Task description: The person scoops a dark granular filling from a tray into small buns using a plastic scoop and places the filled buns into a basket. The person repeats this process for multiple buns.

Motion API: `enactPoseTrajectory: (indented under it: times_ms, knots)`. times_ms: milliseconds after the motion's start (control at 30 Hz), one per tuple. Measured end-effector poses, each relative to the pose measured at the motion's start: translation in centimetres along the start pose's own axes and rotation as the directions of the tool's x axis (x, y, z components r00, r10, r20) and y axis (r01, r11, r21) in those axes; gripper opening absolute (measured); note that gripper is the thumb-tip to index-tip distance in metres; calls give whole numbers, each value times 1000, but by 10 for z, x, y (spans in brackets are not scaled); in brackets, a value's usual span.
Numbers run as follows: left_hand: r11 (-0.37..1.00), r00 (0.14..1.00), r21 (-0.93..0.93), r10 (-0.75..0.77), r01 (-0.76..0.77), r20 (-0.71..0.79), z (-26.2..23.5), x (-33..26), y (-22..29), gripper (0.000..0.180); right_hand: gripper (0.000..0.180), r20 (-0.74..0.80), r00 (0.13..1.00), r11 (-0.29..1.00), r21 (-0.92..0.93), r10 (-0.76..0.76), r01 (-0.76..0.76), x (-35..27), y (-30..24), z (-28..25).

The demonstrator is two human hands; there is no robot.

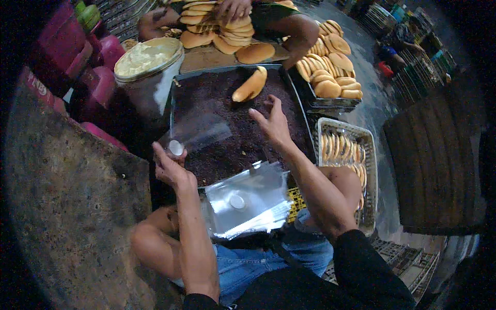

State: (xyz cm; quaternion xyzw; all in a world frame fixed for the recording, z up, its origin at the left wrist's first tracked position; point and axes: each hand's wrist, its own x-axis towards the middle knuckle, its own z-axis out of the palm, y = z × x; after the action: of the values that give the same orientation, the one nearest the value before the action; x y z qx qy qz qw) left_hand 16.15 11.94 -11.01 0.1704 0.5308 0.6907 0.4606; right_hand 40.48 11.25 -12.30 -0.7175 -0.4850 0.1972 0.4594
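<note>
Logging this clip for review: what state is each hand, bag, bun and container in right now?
left hand: shut on clear plastic bag, held up open.
right hand: open, empty, reaching toward bun.
bun: lying on the dark topping.
dark topping tray: full.
stack of clear bags: flat on the lap.
bucket of cream: uncovered, filled.
basket of packed buns: partly filled.

Left hand grip pinched shut, right hand open, fingers spread
</note>
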Motion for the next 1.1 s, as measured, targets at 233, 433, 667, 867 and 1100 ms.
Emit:
enactPoseTrajectory:
  times_ms: [233,433,667,867,1100]
  knots:
    - [991,971,-61,-105,120,213,-28,30,-35,68,102,-284,943,895,-355,172,-270,56,2,95]
    - [997,964,-14,-67,73,257,-39,43,-54,73,45,-302,952,974,-193,59,-121,39,49,9]
    - [986,959,166,-61,15,278,-27,29,-43,77,39,15,978,785,-594,-209,177,-55,61,-45]
    - [937,918,279,88,-208,388,-29,25,-25,71,44,144,989,967,-253,37,1,-45,24,-125]
    - [903,718,289,31,-318,695,-6,-28,-10,73,52,331,929,932,254,167,-258,-73,-26,-184]
